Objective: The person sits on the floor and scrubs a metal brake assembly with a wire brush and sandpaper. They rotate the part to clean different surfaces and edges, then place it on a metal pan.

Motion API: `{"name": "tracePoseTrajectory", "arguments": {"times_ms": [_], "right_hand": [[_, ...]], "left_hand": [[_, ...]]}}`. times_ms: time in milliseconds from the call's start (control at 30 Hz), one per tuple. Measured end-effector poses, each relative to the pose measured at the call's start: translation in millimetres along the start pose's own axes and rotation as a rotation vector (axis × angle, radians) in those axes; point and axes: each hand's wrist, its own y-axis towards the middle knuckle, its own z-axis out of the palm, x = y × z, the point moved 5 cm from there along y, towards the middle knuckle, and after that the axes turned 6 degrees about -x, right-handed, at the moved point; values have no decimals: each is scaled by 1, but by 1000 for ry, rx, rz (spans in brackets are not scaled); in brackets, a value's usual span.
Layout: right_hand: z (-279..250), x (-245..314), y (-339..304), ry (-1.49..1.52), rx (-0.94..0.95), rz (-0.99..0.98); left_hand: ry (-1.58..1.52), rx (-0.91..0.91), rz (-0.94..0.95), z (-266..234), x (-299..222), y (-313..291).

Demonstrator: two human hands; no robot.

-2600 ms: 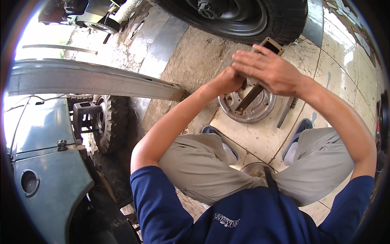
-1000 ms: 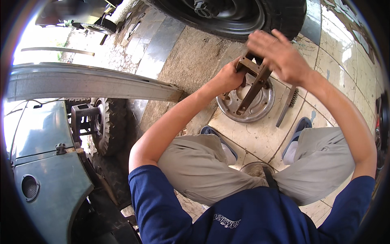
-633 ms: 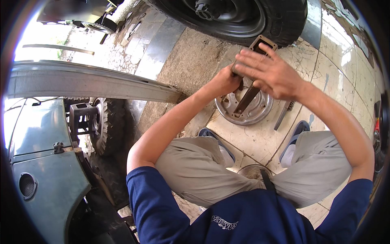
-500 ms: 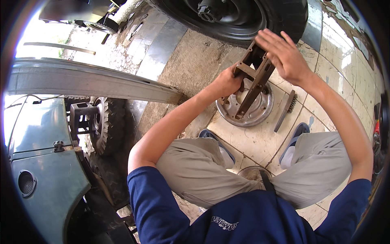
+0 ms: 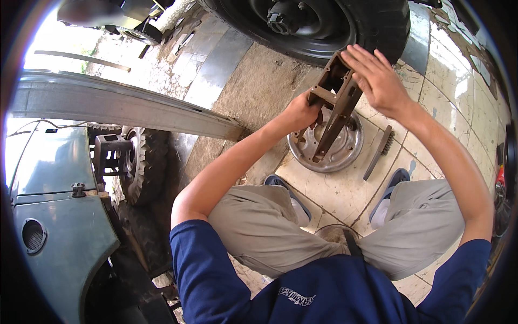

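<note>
A rusty brown metal bracket [image 5: 340, 105], long and box-like at its far end, is held up at a slant over the floor. My left hand [image 5: 303, 110] grips its left side, with the fingers wrapped round the edge. Flat against the upper right side of the bracket lies my right hand [image 5: 377, 78], its fingers stretched out and the thumb apart. Below the bracket rests a round silver metal plate [image 5: 345, 156], partly hidden by it. To the right of the plate, a wire brush [image 5: 379, 152] with dark bristles lies on the tiles.
A large black wheel [image 5: 318, 27] stands just beyond my hands. At the left, a grey metal beam [image 5: 129, 105] reaches toward the middle, above a green vehicle body [image 5: 65, 232] and a knobbly tyre [image 5: 143, 167]. My feet rest on cream floor tiles [image 5: 334, 197].
My right hand has shifted very slightly downward along the bracket. My left hand keeps its grip, and the whole view has moved a little.
</note>
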Motion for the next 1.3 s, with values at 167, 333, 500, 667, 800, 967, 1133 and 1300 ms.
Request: {"name": "tracePoseTrajectory", "arguments": {"times_ms": [167,333,500,667,800,967,1133,1300], "right_hand": [[3,73,-5,147,82,-297],[4,12,-2,22,24,-183],[9,11,-3,18,-22,-39],[3,78,-9,139,111,-376],[6,20,-2,12,16,-192],[10,28,-3,-20,-30,-46],[6,76,0,216,87,-471],[5,-12,2,49,-26,-13]], "left_hand": [[135,-165,522,-10,14,1],[76,21,-24,5,4,8],[1,-9,9,3,2,1],[163,-178,572,-7,24,4],[-29,-30,14,6,6,1],[31,-27,83,0,0,-1],[446,-223,967,-3,9,-3],[57,23,-61,9,-1,2]]}}
